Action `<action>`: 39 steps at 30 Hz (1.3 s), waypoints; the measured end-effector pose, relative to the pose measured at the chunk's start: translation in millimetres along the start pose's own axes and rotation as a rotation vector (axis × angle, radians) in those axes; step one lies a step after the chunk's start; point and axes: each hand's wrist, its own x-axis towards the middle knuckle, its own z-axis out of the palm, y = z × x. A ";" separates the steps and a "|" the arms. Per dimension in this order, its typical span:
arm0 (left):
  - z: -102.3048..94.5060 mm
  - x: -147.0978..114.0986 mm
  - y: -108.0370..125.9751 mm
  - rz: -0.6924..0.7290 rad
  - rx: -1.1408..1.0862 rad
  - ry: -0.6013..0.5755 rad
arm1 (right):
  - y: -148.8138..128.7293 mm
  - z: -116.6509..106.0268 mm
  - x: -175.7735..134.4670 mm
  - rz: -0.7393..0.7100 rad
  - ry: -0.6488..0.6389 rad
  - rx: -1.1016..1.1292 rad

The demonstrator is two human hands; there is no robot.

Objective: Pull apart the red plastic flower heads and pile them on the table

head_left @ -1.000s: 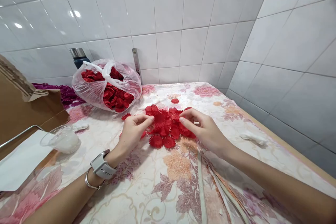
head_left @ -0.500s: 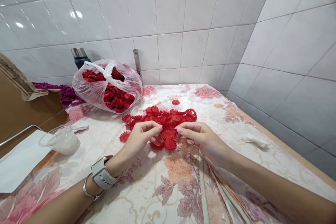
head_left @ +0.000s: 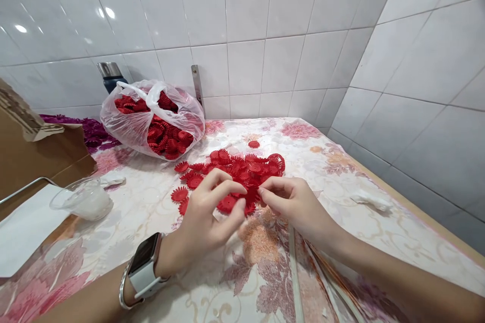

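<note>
On the tablecloth, a red flower heap stretches sideways.

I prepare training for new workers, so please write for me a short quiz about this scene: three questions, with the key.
1. True or false: the translucent white plastic bag contains red pieces.

2. What stands behind this bag, near the white tiled wall?
A) a yellow paper cup
B) a dark blue bottle with a silver metal cap
C) a green glass jar

3. Fill the gap: beside the pile of red, fringed round pieces, the left hand has its grip ____ (open or shut).

Key: 1. True. 2. B. 3. Open.
</note>
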 end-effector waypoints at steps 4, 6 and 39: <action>0.8 -1.0 0.6 -0.062 0.060 -0.139 | -3.7 1.3 -3.9 -0.038 -0.043 0.004; 0.7 0.5 -1.6 -0.105 0.035 -0.153 | -5.4 1.1 -5.2 -0.043 -0.094 0.019; -2.5 1.1 6.8 -0.249 -0.104 -0.201 | -3.2 -1.5 -6.5 -0.062 -0.165 -0.053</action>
